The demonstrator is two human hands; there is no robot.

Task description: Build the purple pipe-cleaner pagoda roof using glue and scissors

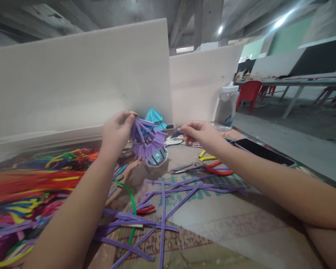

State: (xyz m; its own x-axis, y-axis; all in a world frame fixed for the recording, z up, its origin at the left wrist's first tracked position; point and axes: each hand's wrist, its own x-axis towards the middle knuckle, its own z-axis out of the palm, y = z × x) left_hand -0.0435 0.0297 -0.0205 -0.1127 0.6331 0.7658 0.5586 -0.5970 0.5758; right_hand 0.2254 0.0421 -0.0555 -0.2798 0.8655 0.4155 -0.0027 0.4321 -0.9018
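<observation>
My left hand (119,129) is closed, its fingertips pinching the top of a small tiered model made of purple pipe cleaners (148,147). Purple strips fan out from the pinched top, with a fringed purple ring below and a light-blue base (157,157) with dark bars underneath. To the right, my right hand (196,131) is closed around a small dark, pointed tool (177,133), whose exact kind I cannot make out. Its tip points left toward the model, a short gap away. Behind the model stands a light-blue, umbrella-shaped piece (154,116).
Scissors with red handles (218,170) and a yellow-handled tool (205,156) lie below my right hand. Purple pipe cleaners (162,209) are scattered across the cardboard. Colourful bundles (44,183) fill the left. A water bottle (226,106) and a phone (264,151) are at right; white boards (81,82) stand behind.
</observation>
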